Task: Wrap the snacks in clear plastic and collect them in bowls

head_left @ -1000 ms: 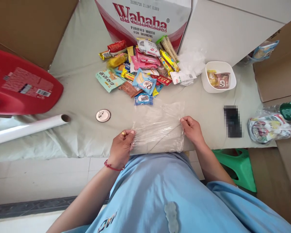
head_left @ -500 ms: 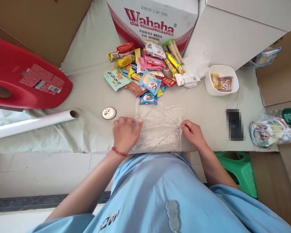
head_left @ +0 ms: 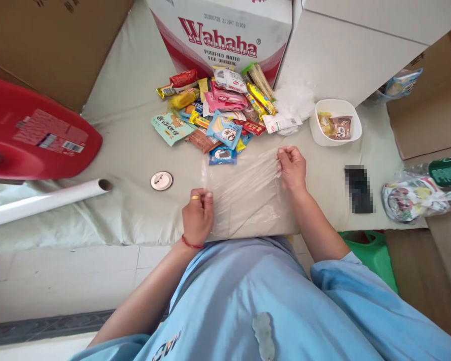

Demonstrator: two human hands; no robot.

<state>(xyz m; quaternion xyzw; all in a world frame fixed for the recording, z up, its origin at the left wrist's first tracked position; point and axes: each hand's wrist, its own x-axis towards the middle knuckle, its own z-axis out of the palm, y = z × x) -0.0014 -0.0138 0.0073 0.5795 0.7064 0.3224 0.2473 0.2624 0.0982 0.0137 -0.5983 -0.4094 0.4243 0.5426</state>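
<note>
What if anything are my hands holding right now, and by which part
A piece of clear plastic film: your left hand pinches its left edge, your right hand its right side, near the far corner.

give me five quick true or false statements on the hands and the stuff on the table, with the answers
1. The left hand and right hand both grip the clear plastic. True.
2. The red bracelet is on the right wrist. False: it is on the left wrist.
3. The white tub holds wrapped snacks. True.
4. The round badge sits inside the white tub. False: it lies on the cloth, left of the clear plastic.
5. The snack pile lies in front of the Wahaha carton. True.
</note>
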